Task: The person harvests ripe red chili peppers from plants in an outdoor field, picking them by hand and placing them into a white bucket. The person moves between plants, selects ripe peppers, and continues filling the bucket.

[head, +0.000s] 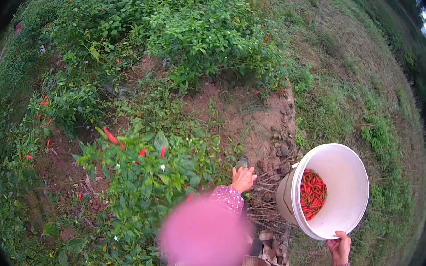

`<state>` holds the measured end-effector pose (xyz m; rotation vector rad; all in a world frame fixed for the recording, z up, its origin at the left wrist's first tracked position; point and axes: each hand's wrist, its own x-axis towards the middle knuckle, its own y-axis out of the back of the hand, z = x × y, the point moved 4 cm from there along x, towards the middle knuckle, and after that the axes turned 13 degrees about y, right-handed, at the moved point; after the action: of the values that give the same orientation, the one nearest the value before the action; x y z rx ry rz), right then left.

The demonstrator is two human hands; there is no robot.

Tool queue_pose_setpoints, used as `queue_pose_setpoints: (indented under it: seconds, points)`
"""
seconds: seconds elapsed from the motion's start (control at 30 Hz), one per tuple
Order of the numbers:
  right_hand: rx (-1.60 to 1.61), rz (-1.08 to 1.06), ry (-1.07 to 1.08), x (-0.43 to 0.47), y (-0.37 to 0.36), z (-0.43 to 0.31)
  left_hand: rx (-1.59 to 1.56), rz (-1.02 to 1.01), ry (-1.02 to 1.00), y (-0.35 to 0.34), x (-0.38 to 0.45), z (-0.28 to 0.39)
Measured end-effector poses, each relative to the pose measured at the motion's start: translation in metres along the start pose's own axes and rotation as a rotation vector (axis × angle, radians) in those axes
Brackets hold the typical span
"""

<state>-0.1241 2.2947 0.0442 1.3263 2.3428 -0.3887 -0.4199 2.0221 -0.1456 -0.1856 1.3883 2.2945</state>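
My right hand (340, 247) grips the rim of a white plastic bucket (346, 181), which is tilted so that its inside shows. Red chili peppers (313, 194) with green stems lie in a heap in the bottom of the bucket. My left hand (243, 179) is stretched forward over the ground with its fingers apart and nothing seen in it. Beside it, on the left, stands a chili pepper plant (154, 171) with small white flowers and a few red chili peppers (110, 135). A blurred pink shape hides part of my left sleeve and the plant's lower right side.
More chili plants (202, 35) with red fruit grow ahead and to the left. Bare reddish soil (246, 109) lies between them. Dry sticks (264, 206) and small stones (284, 150) lie near the bucket. A grassy slope (348, 78) runs along the right.
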Motion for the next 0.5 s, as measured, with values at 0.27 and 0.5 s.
queue_pose_setpoints:
  seconds: [0.27,0.5]
  points:
    - [-0.434,-0.285,-0.044,0.112,-0.193,-0.075,0.608,-0.577,0.470,0.004,0.087,-0.143]
    - [-0.611,-0.690,0.222,0.140,-0.380,-0.137,0.408,0.111,0.841,0.078,0.019,-0.166]
